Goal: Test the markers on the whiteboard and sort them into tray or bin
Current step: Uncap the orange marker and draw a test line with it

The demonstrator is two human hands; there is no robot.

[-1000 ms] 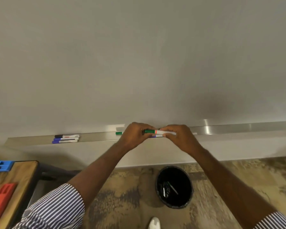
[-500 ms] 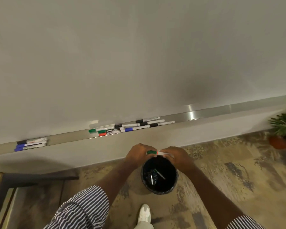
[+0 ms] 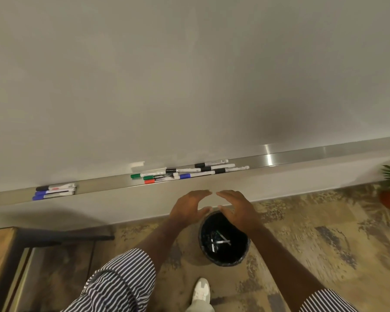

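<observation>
The whiteboard (image 3: 189, 75) fills the upper part of the view, blank and grey-white. Along its lower edge runs the metal tray (image 3: 302, 155). On the patterned floor below stands the round black bin (image 3: 244, 255), with a few markers (image 3: 221, 240) lying crossed at its bottom, one showing green. Both hands hover above the bin's far rim, fingertips nearly meeting. The left hand (image 3: 188, 208) is spread open and holds nothing; the right hand (image 3: 236, 209) is likewise open and empty, fingers extended. The markers in the bin lie well below the open palms, touching neither. On the tray sits a mixed cluster of markers (image 3: 185, 173) just beyond the hands, and three more markers (image 3: 54, 191) lie farther left.
</observation>
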